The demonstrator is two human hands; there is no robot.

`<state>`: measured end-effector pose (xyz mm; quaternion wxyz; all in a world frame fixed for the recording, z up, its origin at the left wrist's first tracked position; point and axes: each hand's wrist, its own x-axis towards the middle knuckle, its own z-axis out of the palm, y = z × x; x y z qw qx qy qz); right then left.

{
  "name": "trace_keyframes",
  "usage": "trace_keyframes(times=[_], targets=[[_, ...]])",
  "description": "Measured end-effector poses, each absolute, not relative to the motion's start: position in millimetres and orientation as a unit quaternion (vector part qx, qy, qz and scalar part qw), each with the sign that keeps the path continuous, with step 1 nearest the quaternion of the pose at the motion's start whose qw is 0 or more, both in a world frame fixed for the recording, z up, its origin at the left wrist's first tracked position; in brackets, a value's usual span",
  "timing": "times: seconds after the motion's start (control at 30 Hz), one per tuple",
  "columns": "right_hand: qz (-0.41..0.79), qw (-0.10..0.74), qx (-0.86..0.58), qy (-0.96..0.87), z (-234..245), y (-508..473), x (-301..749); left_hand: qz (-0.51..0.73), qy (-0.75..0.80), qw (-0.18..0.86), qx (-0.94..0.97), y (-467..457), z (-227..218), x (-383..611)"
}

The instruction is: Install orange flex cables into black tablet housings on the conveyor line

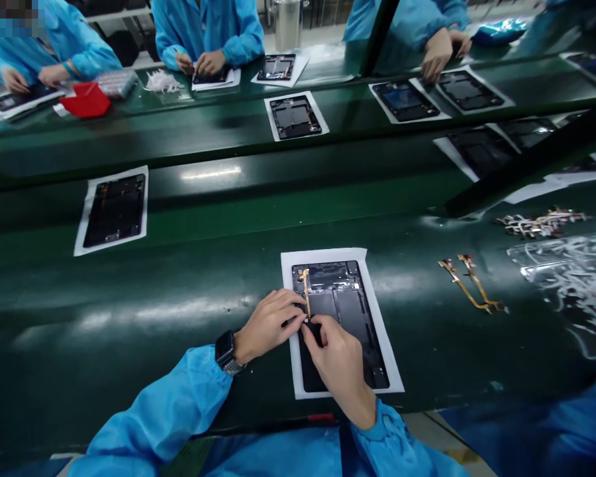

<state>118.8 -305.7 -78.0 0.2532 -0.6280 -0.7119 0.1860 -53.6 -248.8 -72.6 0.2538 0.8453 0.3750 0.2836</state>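
Note:
A black tablet housing (pixel 350 318) lies open-side up on a white sheet (pixel 291 257) in front of me. Along its left side runs an orange flex cable (pixel 306 288), its upper end against the housing. My left hand (pixel 273 321), with a watch on the wrist, reaches in from the left, thumb and fingers closed at the cable's lower part. From below, my right hand (pixel 338 351) pinches at the same lower end. The fingertips nearly meet there and hide the cable's tip. A tiny white spot shows between them.
Two loose flex cables (pixel 477 291) lie to the right, near a pile of cables (pixel 541 222) and a clear bag of white strips (pixel 576 278). Another tablet housing (pixel 116 211) rests at left on the belt. Co-workers in blue sleeves (pixel 248 33) handle housings across the line.

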Motion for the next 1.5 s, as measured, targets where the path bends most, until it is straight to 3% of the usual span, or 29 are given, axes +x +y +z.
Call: trace_keyframes(times=[0.43,0.7,0.83,0.9,1.03,1.23,1.37,1.5], targets=[[0.140,0.275,-0.605,-0.734,-75.8,-302.2,114.0,0.284,0.385,0.257,0.840,-247.6,-74.5,-53.3],[0.200,0.314,-0.632,-0.680,-66.6,-293.7,165.3,0.293,0.359,0.227,0.857,-249.7,-68.2,-54.1],[0.066,0.285,-0.775,-0.560,-55.9,-270.4,274.6,0.291,0.338,0.185,0.876,-249.5,-70.2,-57.8],[-0.036,0.214,-0.861,-0.460,-43.2,-257.7,332.8,0.294,0.330,0.170,0.881,-249.4,-73.4,-59.7],[-0.107,0.157,-0.910,-0.368,-22.4,-238.5,408.4,0.297,0.331,0.160,0.881,-249.6,-78.0,-62.0],[-0.085,0.153,-0.927,-0.332,-27.8,-242.9,433.2,0.298,0.333,0.146,0.883,-250.9,-81.9,-63.2],[-0.051,0.205,-0.918,-0.335,-33.8,-258.2,435.7,0.284,0.326,0.128,0.892,-252.9,-82.5,-65.7],[0.058,0.267,-0.874,-0.402,-34.7,-277.6,414.4,0.251,0.330,0.143,0.899,-256.0,-77.7,-66.2]])
